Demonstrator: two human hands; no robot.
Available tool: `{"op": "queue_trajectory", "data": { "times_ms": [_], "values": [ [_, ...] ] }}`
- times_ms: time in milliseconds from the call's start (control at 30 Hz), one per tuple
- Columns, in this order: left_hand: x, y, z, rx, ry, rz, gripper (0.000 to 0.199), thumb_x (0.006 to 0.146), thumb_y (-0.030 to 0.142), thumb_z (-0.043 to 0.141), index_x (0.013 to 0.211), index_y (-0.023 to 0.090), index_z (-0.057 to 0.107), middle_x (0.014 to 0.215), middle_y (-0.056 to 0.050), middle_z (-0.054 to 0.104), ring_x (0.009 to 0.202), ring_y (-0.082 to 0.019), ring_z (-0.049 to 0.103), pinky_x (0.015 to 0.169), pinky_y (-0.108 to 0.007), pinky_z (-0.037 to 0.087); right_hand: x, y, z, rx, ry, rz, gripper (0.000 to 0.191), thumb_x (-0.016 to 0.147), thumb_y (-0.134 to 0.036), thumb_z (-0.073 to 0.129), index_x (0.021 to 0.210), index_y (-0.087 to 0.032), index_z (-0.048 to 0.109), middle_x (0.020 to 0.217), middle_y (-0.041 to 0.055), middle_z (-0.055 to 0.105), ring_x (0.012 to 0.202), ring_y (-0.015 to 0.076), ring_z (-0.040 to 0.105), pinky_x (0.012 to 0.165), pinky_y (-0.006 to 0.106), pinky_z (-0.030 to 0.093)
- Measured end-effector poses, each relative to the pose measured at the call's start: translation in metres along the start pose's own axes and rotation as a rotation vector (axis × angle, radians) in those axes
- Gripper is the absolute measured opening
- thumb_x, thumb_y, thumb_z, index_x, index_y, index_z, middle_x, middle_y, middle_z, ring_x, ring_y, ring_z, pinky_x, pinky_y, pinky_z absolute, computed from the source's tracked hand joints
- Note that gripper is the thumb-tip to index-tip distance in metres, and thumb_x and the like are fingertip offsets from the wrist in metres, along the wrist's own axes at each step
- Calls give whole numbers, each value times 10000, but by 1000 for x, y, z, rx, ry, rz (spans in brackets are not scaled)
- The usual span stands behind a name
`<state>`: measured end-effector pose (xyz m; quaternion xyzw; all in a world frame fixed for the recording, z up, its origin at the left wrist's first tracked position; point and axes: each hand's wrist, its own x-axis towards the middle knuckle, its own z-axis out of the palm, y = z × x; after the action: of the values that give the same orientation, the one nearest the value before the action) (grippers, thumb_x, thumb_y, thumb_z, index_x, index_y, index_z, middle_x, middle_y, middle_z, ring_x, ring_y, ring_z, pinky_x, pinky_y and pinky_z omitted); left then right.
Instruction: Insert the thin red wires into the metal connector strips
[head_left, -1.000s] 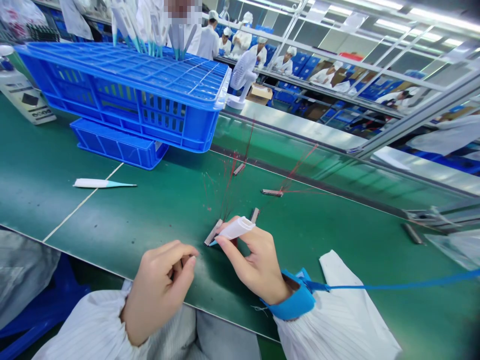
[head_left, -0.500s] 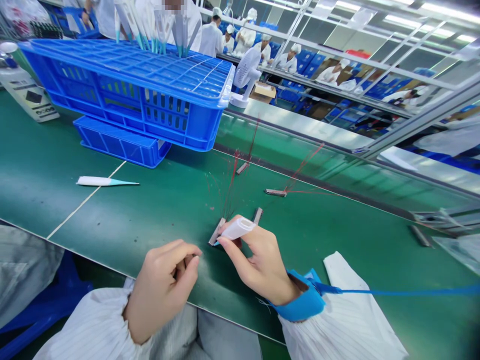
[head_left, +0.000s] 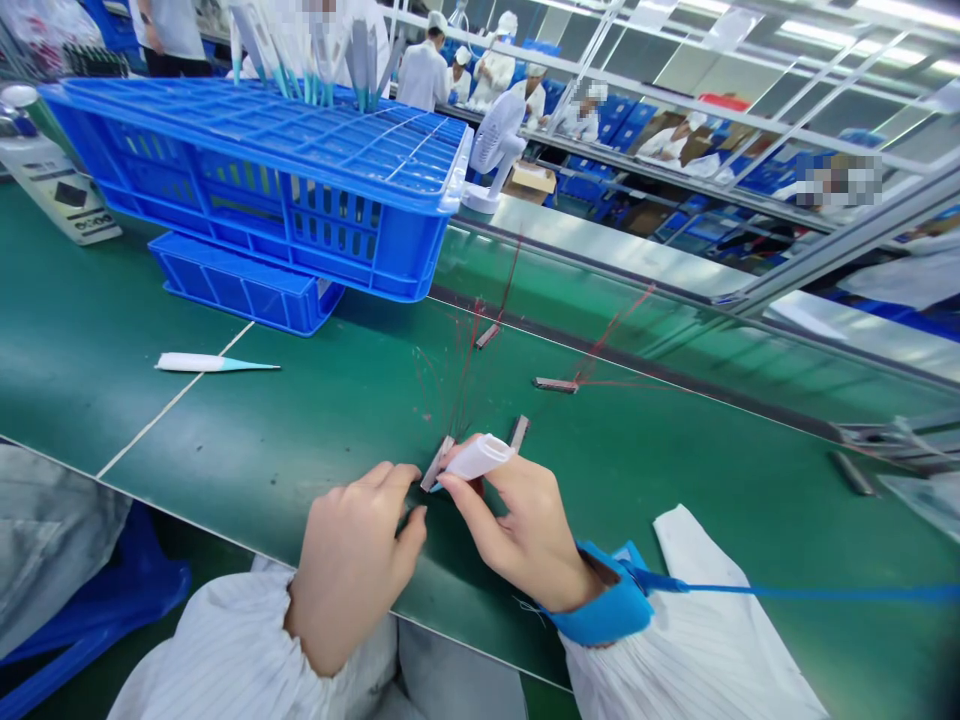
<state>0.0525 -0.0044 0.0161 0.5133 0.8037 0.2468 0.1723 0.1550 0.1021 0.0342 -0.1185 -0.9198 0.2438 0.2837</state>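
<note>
My right hand [head_left: 521,525], with a blue wrist strap [head_left: 611,605] around its wrist, grips a white digital thermometer [head_left: 481,457]. Its blue tip end points down and left, beside a small grey metal strip [head_left: 436,464] with fine red wires fanning out behind it. Partly behind my right fingers lies another grey strip [head_left: 519,432]. My left hand [head_left: 356,560] is just left of the first strip, thumb and forefinger apart, with nothing visible in it; whether its forefinger touches the strip I cannot tell. A second thermometer [head_left: 214,363] lies on the green bench top [head_left: 315,420] to the left.
A blue crate [head_left: 300,220] with thermometers standing on top rests over a smaller blue bin [head_left: 240,285]. More strips with red wires [head_left: 556,384] lie farther back. A white bottle [head_left: 64,185], a small fan [head_left: 495,140] and a metal rail [head_left: 675,380] border the bench. Co-workers sit beyond.
My left hand has moved right and slightly up towards the strip, and its thumb and forefinger have parted. My right hand keeps the thermometer in nearly the same spot.
</note>
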Motion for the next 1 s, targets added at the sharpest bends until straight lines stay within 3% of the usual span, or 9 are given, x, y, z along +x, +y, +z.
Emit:
{"op": "queue_trajectory", "data": {
  "times_ms": [667,1000],
  "values": [
    [3,-2,3,5,32,38,134,810,185,394,780,232,516,704,24,572,583,-176,534,495,-263,261,0,1,6,16,-10,-19,149,838,-137,448,711,-119,525,699,61,572,636,127,536,569,238,418],
    [4,0,0,-33,-3,29,157,810,190,421,892,231,548,768,22,585,669,-179,573,556,-268,340,-8,4,4,26,6,-12,145,847,-154,431,744,-143,532,693,35,582,642,117,553,563,214,431]
  ]
}}
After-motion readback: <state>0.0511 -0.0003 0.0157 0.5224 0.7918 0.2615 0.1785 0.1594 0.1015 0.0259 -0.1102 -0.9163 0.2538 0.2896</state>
